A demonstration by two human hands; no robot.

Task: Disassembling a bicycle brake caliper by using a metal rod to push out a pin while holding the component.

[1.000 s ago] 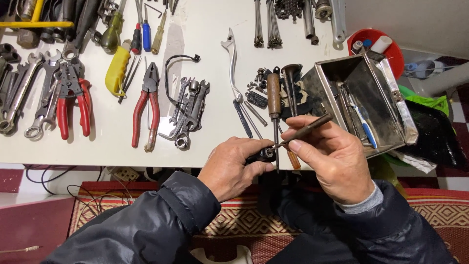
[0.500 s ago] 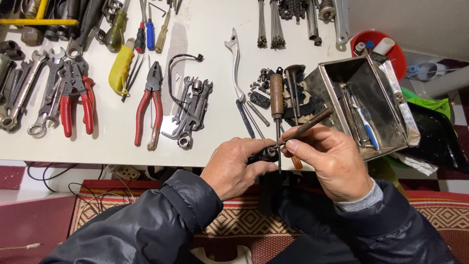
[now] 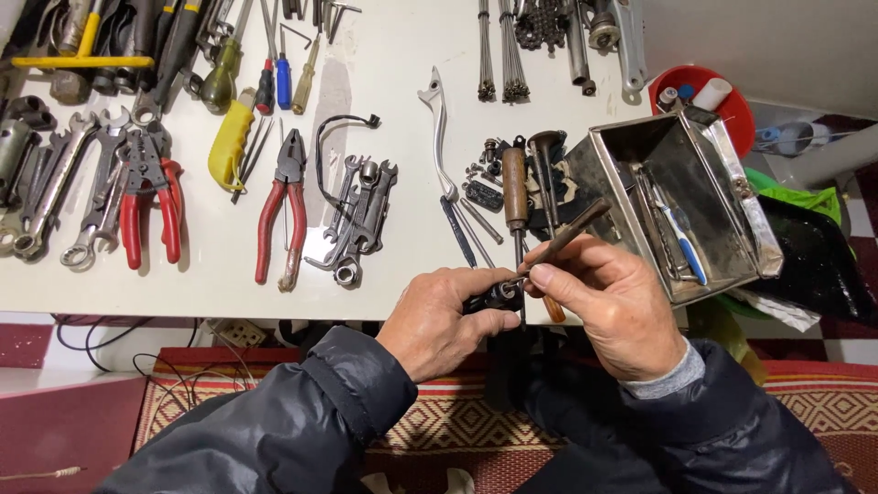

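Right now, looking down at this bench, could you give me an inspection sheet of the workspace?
Surface: white table, crowded with tools.
Job's things: small dark part in left hand; wooden-handled tool in right hand, tip at the part.
Clutter: red-handled pliers, pile of wrenches, yellow-handled screwdriver, silver lever, metal box, red bowl.
Hands: both closed on their things.
Cables: black wire on the table; cords below its edge.
Surroundings: patterned rug.

pliers left – metal box right
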